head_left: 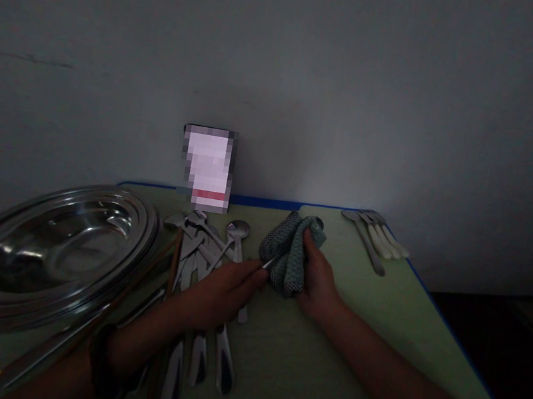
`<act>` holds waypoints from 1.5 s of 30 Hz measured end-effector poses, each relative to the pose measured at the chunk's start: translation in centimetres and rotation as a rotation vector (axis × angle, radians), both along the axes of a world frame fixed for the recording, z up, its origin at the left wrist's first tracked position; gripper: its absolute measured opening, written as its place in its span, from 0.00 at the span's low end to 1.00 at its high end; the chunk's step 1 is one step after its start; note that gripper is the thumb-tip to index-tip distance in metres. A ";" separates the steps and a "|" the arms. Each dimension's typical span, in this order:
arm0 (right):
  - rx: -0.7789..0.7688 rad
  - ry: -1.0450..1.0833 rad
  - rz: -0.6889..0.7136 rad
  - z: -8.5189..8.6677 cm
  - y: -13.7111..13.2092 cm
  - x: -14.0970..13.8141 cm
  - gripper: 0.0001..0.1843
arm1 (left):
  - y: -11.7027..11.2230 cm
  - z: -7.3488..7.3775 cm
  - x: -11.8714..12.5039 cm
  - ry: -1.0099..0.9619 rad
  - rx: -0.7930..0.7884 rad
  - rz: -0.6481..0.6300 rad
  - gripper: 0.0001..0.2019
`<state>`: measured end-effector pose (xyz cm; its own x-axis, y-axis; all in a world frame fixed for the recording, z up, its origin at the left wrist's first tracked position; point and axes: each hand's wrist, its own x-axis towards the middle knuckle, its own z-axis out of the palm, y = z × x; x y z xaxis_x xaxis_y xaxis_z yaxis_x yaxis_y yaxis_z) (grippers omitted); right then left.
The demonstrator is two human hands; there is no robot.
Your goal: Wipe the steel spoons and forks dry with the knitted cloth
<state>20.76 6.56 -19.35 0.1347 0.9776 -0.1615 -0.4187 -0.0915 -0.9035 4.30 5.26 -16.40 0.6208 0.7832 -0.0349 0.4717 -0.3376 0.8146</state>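
My right hand [318, 275] is closed around a bunched green-grey checked cloth [288, 253] above the middle of the table. My left hand [224, 291] pinches the thin metal handle of a utensil [267, 264] whose other end is buried in the cloth. Just left of my hands lies a pile of several metal spoons and knives [210, 251], some with dark handles reaching toward me. The scene is dim.
A stack of shiny steel plates [43, 252] fills the left side of the pale green table [378, 325]. Several pieces of cutlery [376, 237] lie in a row at the far right corner. A blurred white card [207, 166] leans on the wall.
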 end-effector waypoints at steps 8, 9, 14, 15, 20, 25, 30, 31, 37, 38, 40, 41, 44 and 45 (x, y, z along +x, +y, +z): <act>-0.072 0.107 -0.181 0.4 0.4 0.3 0.19 | 0.2 0.4 -0.4 0.015 -0.033 -0.067 0.15; -0.059 0.100 -0.183 0.5 0.3 0.2 0.18 | 0.2 0.4 -0.4 0.011 -0.039 -0.068 0.15; -0.027 0.165 -0.165 0.5 0.3 0.1 0.13 | 0.3 0.2 -0.7 -0.002 -0.053 -0.053 0.17; -0.028 0.188 -0.161 0.5 0.4 0.1 0.12 | 0.3 0.3 -0.7 -0.002 -0.054 -0.055 0.17; -0.059 0.222 -0.190 0.5 0.9 0.6 0.12 | 0.1 0.4 -1.1 -0.112 -0.214 -0.151 0.12; -0.072 0.203 -0.196 0.7 0.9 0.7 0.15 | 0.1 0.5 -1.4 -0.120 -0.349 -0.245 0.13; -0.066 0.193 -0.189 0.7 0.9 0.9 0.16 | 0.2 0.2 -1.4 -0.048 -0.262 -0.282 0.18; -0.061 0.189 -0.178 0.7 0.9 0.9 0.16 | 0.2 0.1 -1.3 -0.041 -0.231 -0.276 0.18; -0.034 0.153 -0.123 0.7 0.9 1.1 0.19 | 0.2 -0.2 -1.0 -0.016 -0.171 -0.223 0.18; -0.039 0.144 -0.124 0.8 0.9 1.1 0.19 | 0.2 -0.2 -1.0 -0.015 -0.165 -0.217 0.18; -0.054 0.125 -0.126 0.9 0.8 1.1 0.20 | 0.2 -0.2 -1.0 -0.020 -0.148 -0.203 0.18; -0.059 0.117 -0.126 0.9 0.8 1.1 0.20 | 0.2 -0.2 -1.0 -0.023 -0.138 -0.192 0.18; -0.046 0.127 -0.097 0.7 0.9 1.2 0.20 | 0.1 -0.3 -0.9 -0.013 -0.116 -0.154 0.18; -0.037 0.137 -0.079 0.6 0.9 1.2 0.20 | 0.1 -0.2 -0.8 -0.007 -0.115 -0.146 0.18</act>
